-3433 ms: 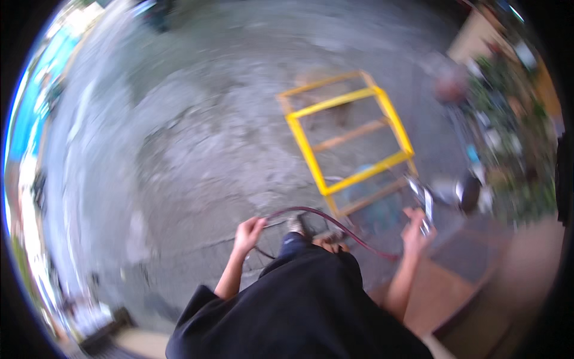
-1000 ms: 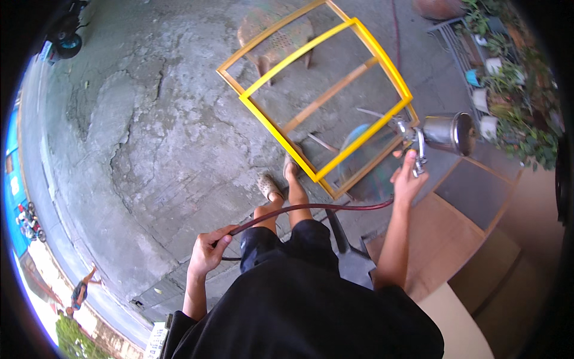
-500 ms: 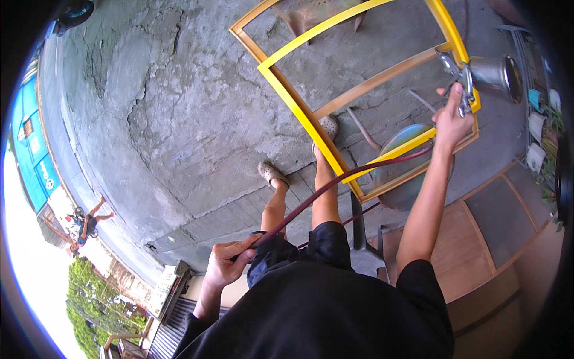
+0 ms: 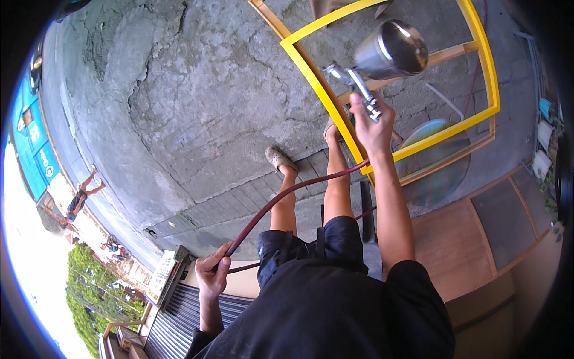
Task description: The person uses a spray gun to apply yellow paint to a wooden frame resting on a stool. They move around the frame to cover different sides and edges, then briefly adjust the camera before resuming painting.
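My right hand (image 4: 375, 125) is closed around the handle of a spray gun (image 4: 365, 90) with a shiny metal cup (image 4: 391, 51). The gun is over the left part of a wooden frame (image 4: 326, 93) whose upper face is yellow. A dark red hose (image 4: 287, 192) runs from beneath my right hand down to my left hand (image 4: 212, 272), which grips it near my left hip. Below the frame shows part of a round, bluish disc-like surface (image 4: 436, 158), and what carries the frame is partly hidden.
Cracked concrete (image 4: 197, 107) spreads ahead and left. Brown and grey panels (image 4: 442, 251) lie at my right. A dark chair-like piece (image 4: 369, 221) stands by my right leg. A person (image 4: 78, 200) is walking on the road at far left.
My right hand has swung the spray gun left, from the frame's right side to its left side. My left hand, still on the hose, has shifted slightly left and down.
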The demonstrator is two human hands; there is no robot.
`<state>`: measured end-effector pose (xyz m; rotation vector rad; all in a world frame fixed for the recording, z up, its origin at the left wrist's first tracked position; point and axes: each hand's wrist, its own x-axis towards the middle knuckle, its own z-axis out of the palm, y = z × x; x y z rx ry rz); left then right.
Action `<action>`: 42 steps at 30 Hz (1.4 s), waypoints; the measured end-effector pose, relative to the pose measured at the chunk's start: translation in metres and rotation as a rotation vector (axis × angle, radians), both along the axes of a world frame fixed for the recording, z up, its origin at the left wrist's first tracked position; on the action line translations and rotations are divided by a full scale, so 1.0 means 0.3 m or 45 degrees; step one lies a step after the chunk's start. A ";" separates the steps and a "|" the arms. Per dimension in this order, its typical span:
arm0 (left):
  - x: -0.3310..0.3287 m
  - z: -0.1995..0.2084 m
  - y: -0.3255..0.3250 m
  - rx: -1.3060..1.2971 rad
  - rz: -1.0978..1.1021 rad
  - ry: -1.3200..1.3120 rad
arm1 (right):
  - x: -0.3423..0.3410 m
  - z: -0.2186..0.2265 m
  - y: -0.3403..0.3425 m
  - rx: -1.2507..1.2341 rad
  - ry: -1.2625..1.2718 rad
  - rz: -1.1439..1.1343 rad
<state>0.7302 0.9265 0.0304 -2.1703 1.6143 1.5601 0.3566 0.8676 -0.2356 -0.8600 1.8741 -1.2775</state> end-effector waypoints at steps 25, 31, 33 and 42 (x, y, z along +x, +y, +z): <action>-0.388 -0.128 -0.157 0.098 -0.225 0.227 | -0.649 -0.091 -0.209 0.135 0.259 -0.292; -0.538 -0.178 -0.232 0.112 -0.295 0.269 | -0.864 -0.125 -0.258 0.199 0.294 -0.423; -0.579 -0.194 -0.258 0.126 -0.331 0.257 | -0.932 -0.142 -0.274 0.148 0.333 -0.471; -0.725 -0.253 -0.291 0.144 -0.330 0.361 | -1.167 -0.168 -0.346 0.267 0.366 -0.643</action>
